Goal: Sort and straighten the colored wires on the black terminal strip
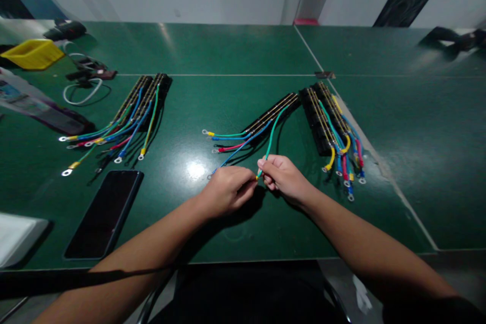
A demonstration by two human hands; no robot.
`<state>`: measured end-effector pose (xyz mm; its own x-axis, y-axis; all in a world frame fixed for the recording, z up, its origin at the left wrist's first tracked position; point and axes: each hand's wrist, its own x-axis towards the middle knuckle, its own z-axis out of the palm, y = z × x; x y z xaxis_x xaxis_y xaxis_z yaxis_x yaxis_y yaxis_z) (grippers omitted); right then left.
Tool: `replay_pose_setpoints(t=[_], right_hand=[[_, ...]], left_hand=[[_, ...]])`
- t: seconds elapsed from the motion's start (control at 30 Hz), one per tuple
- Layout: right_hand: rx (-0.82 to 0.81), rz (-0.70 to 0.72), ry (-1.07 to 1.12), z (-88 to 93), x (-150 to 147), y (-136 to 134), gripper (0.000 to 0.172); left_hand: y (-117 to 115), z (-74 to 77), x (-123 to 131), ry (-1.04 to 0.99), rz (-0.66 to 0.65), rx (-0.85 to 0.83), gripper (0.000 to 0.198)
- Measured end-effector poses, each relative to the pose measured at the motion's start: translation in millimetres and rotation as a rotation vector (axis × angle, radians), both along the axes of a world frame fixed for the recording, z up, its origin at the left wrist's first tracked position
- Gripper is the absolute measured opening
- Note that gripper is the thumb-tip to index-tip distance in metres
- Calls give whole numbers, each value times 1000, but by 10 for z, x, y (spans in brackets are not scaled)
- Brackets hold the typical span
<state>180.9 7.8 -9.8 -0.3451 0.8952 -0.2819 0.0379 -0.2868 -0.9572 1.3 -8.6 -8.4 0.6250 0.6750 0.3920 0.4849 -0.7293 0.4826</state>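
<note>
Your left hand (230,190) pinches the green wire (272,134) by its yellow sleeve (257,177), your right hand (283,178) just beside. Pulling hard could drag the black strip (268,115) ahead of your grip.

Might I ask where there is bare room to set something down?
Bare green tabletop lies right of the rightmost pair of black wired strips, and between the leftmost pair and the middle strip. It is crowded from the leftmost pair to the black rectangular phone, and where the left hand and right hand hold a slim green wire.
</note>
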Motion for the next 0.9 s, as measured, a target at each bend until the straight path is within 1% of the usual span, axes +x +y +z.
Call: replay_pose_setpoints(t=[0.2, 0.43, 0.57, 0.73, 0.9], right_hand=[[1, -10, 3, 19, -5, -9, 37], [-6, -2, 29, -1, -3, -9, 34], [-15, 0, 21, 0, 2, -4, 35], [-9, -6, 19, 4, 4, -3, 35], [6, 1, 25, -17, 0, -7, 39]], left_hand=[[-8, 12, 1, -36, -21, 10, 17], [-17, 20, 11, -46, -29, -4, 13], [0, -23, 19, -23, -23, 18, 12], [20, -88, 12, 18, -22, 85, 14], [6, -44, 16, -26, -31, 97, 11]])
